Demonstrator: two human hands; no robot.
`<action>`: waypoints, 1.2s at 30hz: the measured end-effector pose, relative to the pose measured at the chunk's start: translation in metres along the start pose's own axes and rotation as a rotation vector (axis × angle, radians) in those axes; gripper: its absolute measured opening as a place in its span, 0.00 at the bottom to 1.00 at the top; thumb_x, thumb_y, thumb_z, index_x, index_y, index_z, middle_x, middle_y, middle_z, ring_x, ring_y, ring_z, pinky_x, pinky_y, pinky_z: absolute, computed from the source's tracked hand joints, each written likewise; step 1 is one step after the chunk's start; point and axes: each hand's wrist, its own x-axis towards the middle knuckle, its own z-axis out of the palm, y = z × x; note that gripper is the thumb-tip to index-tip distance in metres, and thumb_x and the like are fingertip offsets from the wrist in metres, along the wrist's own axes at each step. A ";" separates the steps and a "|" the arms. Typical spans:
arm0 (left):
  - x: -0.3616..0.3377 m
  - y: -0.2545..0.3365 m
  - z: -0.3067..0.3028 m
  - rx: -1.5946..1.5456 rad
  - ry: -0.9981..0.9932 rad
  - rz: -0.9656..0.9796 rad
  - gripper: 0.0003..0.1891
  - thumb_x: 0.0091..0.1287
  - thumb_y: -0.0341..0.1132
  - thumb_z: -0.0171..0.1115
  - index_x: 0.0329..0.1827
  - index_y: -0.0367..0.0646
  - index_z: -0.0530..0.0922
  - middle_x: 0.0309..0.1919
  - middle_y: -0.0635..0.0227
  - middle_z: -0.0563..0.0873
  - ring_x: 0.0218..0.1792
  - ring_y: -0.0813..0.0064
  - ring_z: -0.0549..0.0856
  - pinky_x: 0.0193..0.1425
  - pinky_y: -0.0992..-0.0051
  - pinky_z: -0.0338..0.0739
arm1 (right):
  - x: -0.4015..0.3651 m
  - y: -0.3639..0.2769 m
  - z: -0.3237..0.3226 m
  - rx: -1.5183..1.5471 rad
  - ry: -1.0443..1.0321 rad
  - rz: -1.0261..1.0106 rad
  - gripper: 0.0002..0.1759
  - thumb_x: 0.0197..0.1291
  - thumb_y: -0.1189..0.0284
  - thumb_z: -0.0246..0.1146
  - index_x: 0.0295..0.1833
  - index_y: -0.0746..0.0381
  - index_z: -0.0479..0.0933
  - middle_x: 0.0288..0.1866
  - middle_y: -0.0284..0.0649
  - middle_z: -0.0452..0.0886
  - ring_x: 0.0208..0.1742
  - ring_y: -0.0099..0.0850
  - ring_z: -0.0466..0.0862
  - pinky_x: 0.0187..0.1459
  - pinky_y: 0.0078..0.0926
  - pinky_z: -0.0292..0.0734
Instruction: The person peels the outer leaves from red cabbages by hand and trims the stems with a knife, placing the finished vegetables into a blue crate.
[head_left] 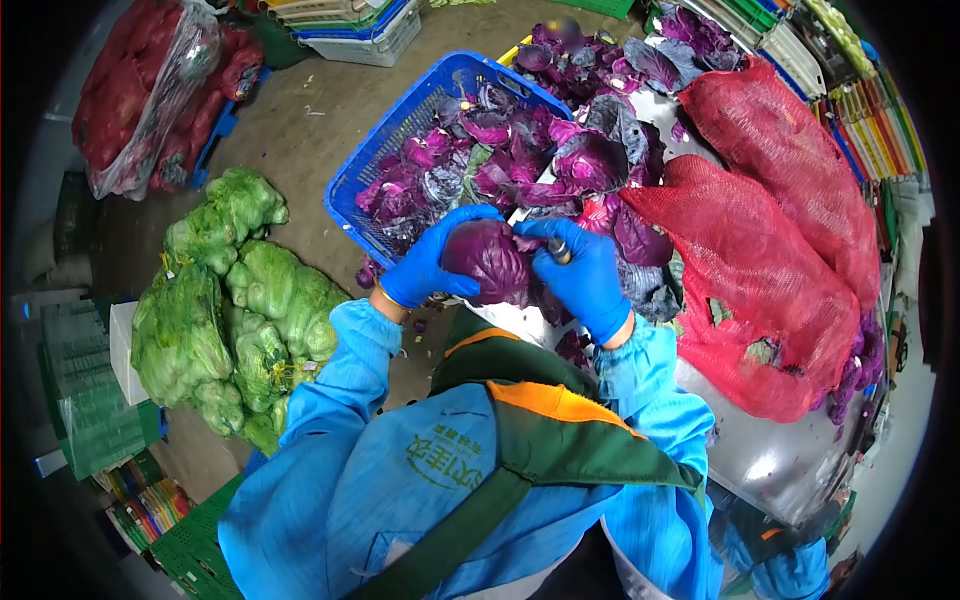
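My left hand (433,262), in a blue glove, is wrapped round the left side of a purple cabbage (487,262). On the cabbage's right, my right hand (583,278), also gloved in blue, is closed round a knife (559,250), whose blade reaches toward the top of the cabbage. Just beyond my hands is a blue basket (350,170) with purple leaves (483,180) in it. More loose purple leaves (640,235) lie to the right of the basket, close to my right hand.
Red mesh sacks (760,240) lie on the metal table (750,455) to the right. Bagged green vegetables (285,290) are at the left, red bags (140,90) at the upper left. A co-worker's blue sleeve (790,575) shows at the lower right.
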 end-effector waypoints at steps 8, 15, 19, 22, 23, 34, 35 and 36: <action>-0.007 -0.031 0.029 -0.877 0.311 0.050 0.55 0.47 0.48 0.78 0.76 0.44 0.54 0.70 0.64 0.66 0.70 0.67 0.66 0.75 0.63 0.60 | -0.016 0.020 -0.002 0.695 0.135 0.646 0.18 0.68 0.68 0.59 0.59 0.65 0.75 0.35 0.37 0.84 0.22 0.18 0.75 0.24 0.17 0.71; 0.010 -0.029 0.023 -0.586 0.224 0.065 0.50 0.52 0.38 0.74 0.76 0.46 0.53 0.69 0.62 0.66 0.70 0.63 0.66 0.75 0.61 0.61 | -0.030 0.019 0.023 0.475 0.090 0.440 0.28 0.63 0.70 0.63 0.69 0.60 0.69 0.28 0.33 0.79 0.22 0.21 0.78 0.25 0.25 0.76; 0.014 -0.029 0.043 -0.670 0.321 0.062 0.44 0.56 0.34 0.70 0.75 0.45 0.54 0.69 0.60 0.66 0.69 0.59 0.68 0.73 0.58 0.64 | -0.021 -0.003 0.023 -0.124 0.124 0.360 0.41 0.56 0.76 0.62 0.76 0.53 0.57 0.32 0.44 0.80 0.28 0.34 0.83 0.30 0.34 0.77; 0.018 -0.042 0.054 -0.912 0.396 0.071 0.36 0.63 0.30 0.62 0.74 0.43 0.56 0.67 0.54 0.68 0.68 0.55 0.70 0.72 0.55 0.67 | -0.021 0.014 0.029 -0.324 0.154 0.296 0.45 0.54 0.76 0.62 0.77 0.51 0.52 0.35 0.49 0.81 0.30 0.44 0.82 0.31 0.41 0.75; 0.018 -0.043 0.058 -0.911 0.386 0.065 0.36 0.63 0.30 0.62 0.74 0.43 0.56 0.67 0.54 0.68 0.68 0.55 0.70 0.72 0.55 0.67 | -0.021 0.015 0.029 -0.359 0.176 0.267 0.46 0.53 0.76 0.62 0.77 0.50 0.52 0.36 0.50 0.81 0.30 0.46 0.82 0.31 0.42 0.75; 0.005 -0.043 0.070 -1.111 0.389 0.139 0.42 0.61 0.49 0.65 0.75 0.46 0.56 0.70 0.55 0.65 0.71 0.54 0.65 0.76 0.50 0.58 | -0.045 0.107 0.038 -0.349 0.329 0.361 0.30 0.59 0.73 0.56 0.69 0.61 0.65 0.55 0.55 0.78 0.47 0.51 0.82 0.48 0.41 0.78; 0.001 -0.035 0.066 -1.103 0.382 0.140 0.42 0.61 0.49 0.65 0.75 0.46 0.56 0.70 0.55 0.65 0.71 0.54 0.65 0.76 0.50 0.58 | -0.062 0.144 0.037 -0.334 0.326 0.359 0.26 0.60 0.75 0.56 0.66 0.65 0.69 0.58 0.55 0.78 0.54 0.45 0.82 0.55 0.35 0.76; -0.001 -0.023 0.061 -0.896 0.387 0.157 0.44 0.58 0.51 0.67 0.75 0.47 0.57 0.70 0.55 0.66 0.71 0.54 0.65 0.76 0.50 0.58 | -0.071 0.151 0.031 -0.153 0.314 0.433 0.25 0.61 0.75 0.57 0.65 0.66 0.69 0.58 0.54 0.78 0.55 0.41 0.82 0.55 0.32 0.76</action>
